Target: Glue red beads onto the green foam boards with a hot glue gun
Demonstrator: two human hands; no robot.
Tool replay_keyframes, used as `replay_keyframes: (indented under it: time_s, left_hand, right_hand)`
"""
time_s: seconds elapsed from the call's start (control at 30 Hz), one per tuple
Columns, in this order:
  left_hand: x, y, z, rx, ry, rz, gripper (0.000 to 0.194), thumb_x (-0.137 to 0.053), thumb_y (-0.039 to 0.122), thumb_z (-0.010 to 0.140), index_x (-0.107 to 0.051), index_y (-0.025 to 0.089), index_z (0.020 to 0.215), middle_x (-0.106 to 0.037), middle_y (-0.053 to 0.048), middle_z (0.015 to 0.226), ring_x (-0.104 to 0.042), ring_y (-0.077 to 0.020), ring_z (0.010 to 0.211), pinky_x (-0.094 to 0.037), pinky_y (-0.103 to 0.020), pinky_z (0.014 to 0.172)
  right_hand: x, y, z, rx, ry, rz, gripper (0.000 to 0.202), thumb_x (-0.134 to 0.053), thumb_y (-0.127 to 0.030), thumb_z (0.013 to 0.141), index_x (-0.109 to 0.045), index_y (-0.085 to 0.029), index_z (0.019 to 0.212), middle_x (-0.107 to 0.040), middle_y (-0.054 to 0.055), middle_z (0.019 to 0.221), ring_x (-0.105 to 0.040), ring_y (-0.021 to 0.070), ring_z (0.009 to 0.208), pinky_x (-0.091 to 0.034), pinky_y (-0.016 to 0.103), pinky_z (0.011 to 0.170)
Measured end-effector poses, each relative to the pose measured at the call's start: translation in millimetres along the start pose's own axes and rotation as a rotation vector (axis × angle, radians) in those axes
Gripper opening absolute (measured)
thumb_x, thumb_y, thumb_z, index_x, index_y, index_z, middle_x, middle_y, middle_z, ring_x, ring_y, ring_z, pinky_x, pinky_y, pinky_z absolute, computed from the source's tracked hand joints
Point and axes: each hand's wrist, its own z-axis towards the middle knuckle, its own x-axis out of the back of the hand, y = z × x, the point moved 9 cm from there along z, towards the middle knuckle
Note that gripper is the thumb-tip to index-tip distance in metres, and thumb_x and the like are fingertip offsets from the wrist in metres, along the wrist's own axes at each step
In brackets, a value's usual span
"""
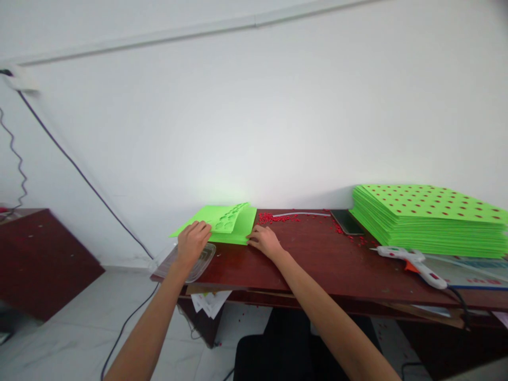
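Near the left end of the table lie bright green sheets. The upper green sheet (pixel 225 221), with rounded shapes marked in it, is bent up along its right side over a plain lower green sheet (pixel 246 223). My left hand (pixel 193 242) is closed on the front edge of the upper sheet, its fingertips partly hidden. At the lower sheet's front right corner, my right hand (pixel 265 241) has its fingers closed in a pinch on the edge. A clear plastic lid (pixel 203 263) lies under my left wrist, close to the table's front.
Red bits (pixel 273 218) and a white stick (pixel 301 214) lie along the wall beside a dark phone (pixel 346 222). A tall stack of red-dotted green sheets (pixel 428 222) stands at right, with a corded glue gun (pixel 413 263) before it. Papers (pixel 210 302) poke out below the tabletop.
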Motion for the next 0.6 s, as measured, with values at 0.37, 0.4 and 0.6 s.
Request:
replay_keyframes:
  time_s: [0.37,0.4,0.6]
  left_hand:
    - [-11.7,6.7,-5.7,-0.038,-0.14,-0.084,0.012,-0.058,0.024,0.093,-0.067,0.024,0.085,-0.065,-0.008,0.088,-0.057,-0.03,0.098,-0.042,-0.042,0.085]
    - [-17.5,2.3,-7.2,-0.024,-0.16,-0.129,0.011,-0.061,0.027,0.091,-0.07,0.025,0.086,-0.067,-0.008,0.088,-0.059,-0.0296,0.097,-0.043,-0.042,0.085]
    - [-42.7,-17.3,-14.3,0.016,-0.212,-0.382,0.029,-0.071,0.049,0.086,-0.077,0.026,0.103,-0.073,-0.006,0.111,-0.065,-0.0261,0.102,-0.048,-0.04,0.094]
  right_hand:
    - [2.8,2.5,2.7,-0.001,0.009,-0.052,0.018,-0.059,-0.031,0.101,-0.074,-0.021,0.099,-0.067,0.006,0.104,-0.061,0.0172,0.097,-0.039,0.029,0.085]
    - [3.2,4.1,2.5,-0.005,0.011,-0.052,0.019,-0.059,-0.031,0.102,-0.074,-0.021,0.099,-0.067,0.006,0.105,-0.061,0.0171,0.097,-0.039,0.029,0.085]
    - [1.9,8.2,1.7,-0.013,0.028,-0.045,0.021,-0.057,-0.033,0.102,-0.074,-0.021,0.103,-0.067,0.006,0.108,-0.062,0.0163,0.095,-0.041,0.028,0.084]
